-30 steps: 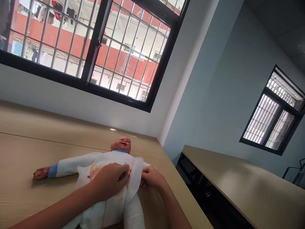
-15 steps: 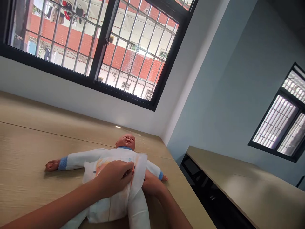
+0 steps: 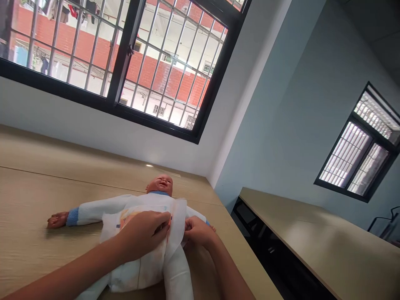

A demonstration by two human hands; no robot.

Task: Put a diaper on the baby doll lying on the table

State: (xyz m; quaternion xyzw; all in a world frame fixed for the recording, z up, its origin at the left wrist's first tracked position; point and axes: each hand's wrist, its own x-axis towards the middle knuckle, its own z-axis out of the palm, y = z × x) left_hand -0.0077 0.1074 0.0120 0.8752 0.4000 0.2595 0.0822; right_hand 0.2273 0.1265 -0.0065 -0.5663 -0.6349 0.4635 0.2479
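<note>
A baby doll [image 3: 161, 184] in a white suit with blue cuffs lies on its back on the wooden table [image 3: 25, 208]. Around its middle is a white diaper [image 3: 131, 277] with orange print on the front panel. My left hand [image 3: 145, 233] rests over the front panel, its thumb and fingers pinched on the diaper near the side tab. On the doll's right-hand side in view, my right hand [image 3: 200, 233] has its fingers closed at the diaper's side edge. The white side flap [image 3: 178, 225] stands up between my hands and partly hides the right fingertips.
A second table [image 3: 296, 233] stands to the right, past a dark gap [image 3: 259, 233]. Behind the doll are a pale wall and a barred window [image 3: 168, 66]. Another window [image 3: 356, 154] is on the far right wall.
My right hand has risen slightly from behind the flap, so more of its fingers show. My left hand keeps its pinch on the diaper. The whole view has shifted a little.
</note>
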